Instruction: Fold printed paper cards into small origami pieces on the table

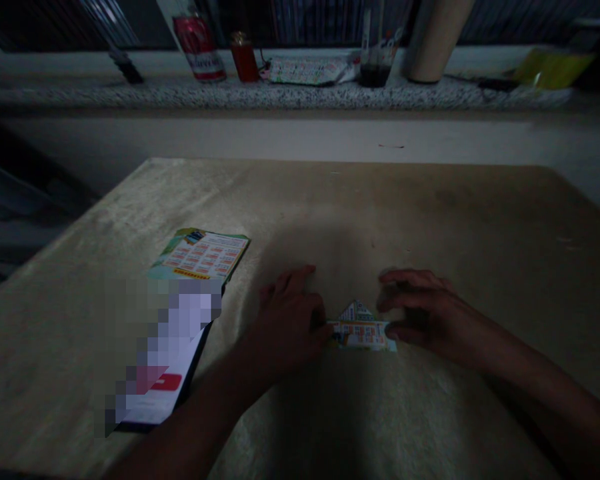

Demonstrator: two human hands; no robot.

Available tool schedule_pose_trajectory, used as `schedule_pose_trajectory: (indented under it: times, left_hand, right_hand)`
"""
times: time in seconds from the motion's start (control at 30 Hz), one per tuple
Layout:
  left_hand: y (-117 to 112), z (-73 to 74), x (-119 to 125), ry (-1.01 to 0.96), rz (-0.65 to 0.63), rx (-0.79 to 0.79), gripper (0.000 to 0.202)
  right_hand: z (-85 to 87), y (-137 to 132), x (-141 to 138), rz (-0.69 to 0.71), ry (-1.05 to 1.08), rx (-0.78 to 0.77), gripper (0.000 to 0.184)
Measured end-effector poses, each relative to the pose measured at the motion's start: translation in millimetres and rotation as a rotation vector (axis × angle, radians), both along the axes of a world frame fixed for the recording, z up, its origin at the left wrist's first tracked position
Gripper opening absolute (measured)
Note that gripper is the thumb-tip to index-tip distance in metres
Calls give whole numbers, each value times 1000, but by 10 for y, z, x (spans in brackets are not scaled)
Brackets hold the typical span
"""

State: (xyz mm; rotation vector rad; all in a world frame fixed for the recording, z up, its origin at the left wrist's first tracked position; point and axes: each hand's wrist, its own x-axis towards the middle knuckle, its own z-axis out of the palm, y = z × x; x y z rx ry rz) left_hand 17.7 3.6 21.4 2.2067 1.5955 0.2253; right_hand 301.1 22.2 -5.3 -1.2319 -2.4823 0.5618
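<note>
Centrally, a small folded paper piece (363, 328) lies flat on the table (430, 220), between the two hands. It shows a printed band along its lower edge and a triangular peak rising above that band, so it already carries several folds.

The left hand (290, 320) rests palm down at the piece's left end, fingers spread on the tabletop and the thumb side touching the band. It pins the paper more than it grasps it; the hand is open and flat. The right hand (420, 308) meets the right end of the band, its fingers curled over and the thumb below, apparently pinching the corner lightly. How firmly it closes cannot be told in this dim light. Holding from both ends keeps the folded layers flat and stops them springing open.

Left of the left hand, well apart from it, a printed leaflet (203, 257) lies face up, and a second sheet or booklet (155, 393) lies just nearer. Beyond the hands, along a stone ledge (280, 97), stand a red can (199, 47), a small red container (244, 59), a flat packet (307, 70), a dark glass (375, 67) and a pale cylinder (433, 40).
</note>
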Motion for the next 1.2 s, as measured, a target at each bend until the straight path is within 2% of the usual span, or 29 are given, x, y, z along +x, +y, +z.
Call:
schedule_pose_trajectory:
  times: [0.07, 0.2, 0.3, 0.4, 0.53, 0.63, 0.8, 0.93, 1.2]
  left_hand:
    - [-27, -38, 17, -53, -28, 28, 10]
    - [-84, -103, 97, -177, -127, 97, 34]
    - [-116, -132, 174, -259, -165, 88, 36]
    - [-133, -155, 225, -325, -130, 60, 30]
    - [-127, -146, 221, -401, -63, 8, 31]
    - [-112, -90, 175, -381, -128, 45, 31]
    - [-92, -16, 121, -294, -244, 45, 25]
    - [-90, -29, 121, -242, -309, 24, 26]
    - [-74, -35, 114, -384, -294, 45, 19]
  right_hand:
    - [20, -32, -42, 24, 9, 3, 29]
    - [46, -99, -193, 19, 82, -13, 25]
    - [55, -111, -298, 25, 195, -50, 21]
    - [59, -108, -344, 32, 333, -118, 14]
    - [59, -116, -337, -55, 460, -256, 6]
    - [58, -111, -325, -61, 420, -186, 9]
    - [45, -84, -322, 74, 270, -1, 34]
    - [24, -72, -305, 123, 229, 13, 41]
    - [92, -37, -340, 229, 278, -4, 36]
